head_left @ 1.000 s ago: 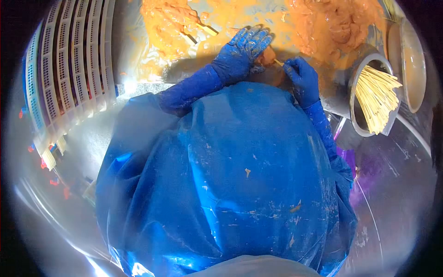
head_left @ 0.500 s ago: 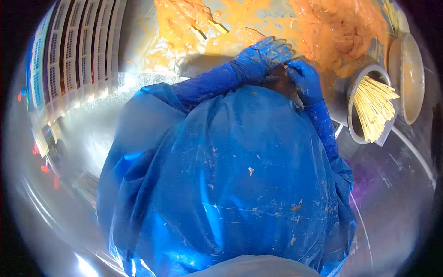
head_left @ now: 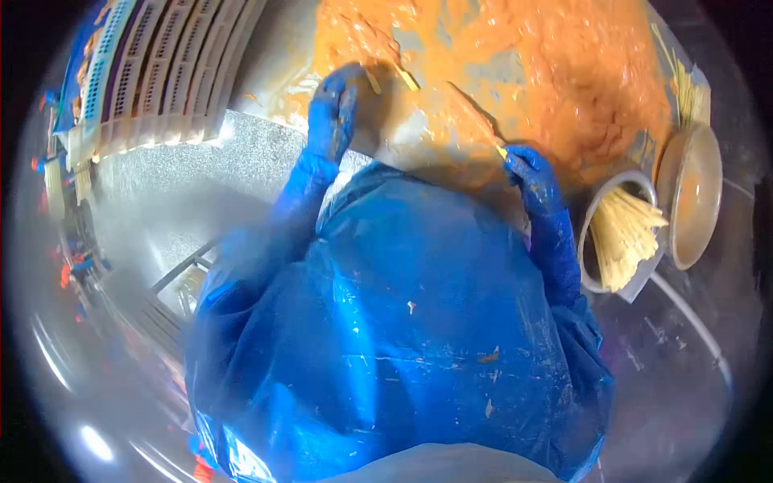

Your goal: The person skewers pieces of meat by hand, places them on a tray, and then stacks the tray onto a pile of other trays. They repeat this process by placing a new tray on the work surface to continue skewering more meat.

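Observation:
My right hand (head_left: 533,179), in a blue glove, pinches the pale end of a skewer (head_left: 501,150). Orange-coated raw meat (head_left: 473,111) covers the rest of that skewer, which slants up and left over the table. My left hand (head_left: 332,113), gloved too, is at the left edge of the orange meat. Its fingers are curled together, and whatever they hold, if anything, is hidden. Just right of it lie loaded skewers (head_left: 366,48), their bare pale ends (head_left: 407,77) pointing toward me.
A large heap of orange marinated meat (head_left: 588,72) spreads over the metal table. At right, a tilted metal container (head_left: 586,233) holds bare wooden skewers (head_left: 624,237), beside a round bowl (head_left: 699,197). Stacked plastic trays (head_left: 173,68) stand at left. More sticks (head_left: 683,88) lie at far right.
My hands have moved apart. The left went far left to the loaded skewers; the right moved slightly down and now shows a meat-covered skewer in its grip. The camera view shifted.

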{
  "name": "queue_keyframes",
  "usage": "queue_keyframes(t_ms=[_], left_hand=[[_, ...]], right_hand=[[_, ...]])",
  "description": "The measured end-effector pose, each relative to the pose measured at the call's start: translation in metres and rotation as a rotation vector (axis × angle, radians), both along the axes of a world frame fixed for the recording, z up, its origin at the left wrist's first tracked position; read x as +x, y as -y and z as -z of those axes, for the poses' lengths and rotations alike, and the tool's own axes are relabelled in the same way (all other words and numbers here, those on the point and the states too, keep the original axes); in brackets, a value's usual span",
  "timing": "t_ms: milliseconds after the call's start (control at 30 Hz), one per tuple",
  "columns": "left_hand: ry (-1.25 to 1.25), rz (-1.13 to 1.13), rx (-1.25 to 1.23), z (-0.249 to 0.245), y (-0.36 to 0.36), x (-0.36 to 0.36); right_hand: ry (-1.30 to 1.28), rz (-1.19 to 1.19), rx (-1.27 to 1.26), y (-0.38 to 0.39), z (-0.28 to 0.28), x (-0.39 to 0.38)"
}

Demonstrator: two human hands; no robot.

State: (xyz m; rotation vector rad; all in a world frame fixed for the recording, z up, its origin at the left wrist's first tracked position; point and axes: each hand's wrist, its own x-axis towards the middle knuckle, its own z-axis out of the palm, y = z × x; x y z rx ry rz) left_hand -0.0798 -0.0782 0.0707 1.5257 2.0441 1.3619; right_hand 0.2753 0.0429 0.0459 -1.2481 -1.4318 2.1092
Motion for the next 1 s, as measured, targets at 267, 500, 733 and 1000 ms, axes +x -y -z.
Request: queue_keyframes(t_ms=[267, 500, 733, 1000], left_hand=[[0.082, -0.012, 0.020, 0.005, 0.020, -0.031], [0.124, -0.016, -0.003, 0.004, 0.015, -0.076], [0.108, -0.036, -0.040, -0.020, 0.008, -0.103], [0.026, 0.150, -0.003, -0.043, -0.026, -0.096]], right_hand=[[-0.267, 0.047, 0.183, -0.133, -0.062, -0.192], [-0.389, 0.179, 0.278, -0.231, -0.071, -0.336], [0.092, 0.075, 0.535, -0.173, -0.029, -0.260], [0.406, -0.147, 1.019, -0.010, -0.008, -0.223]])
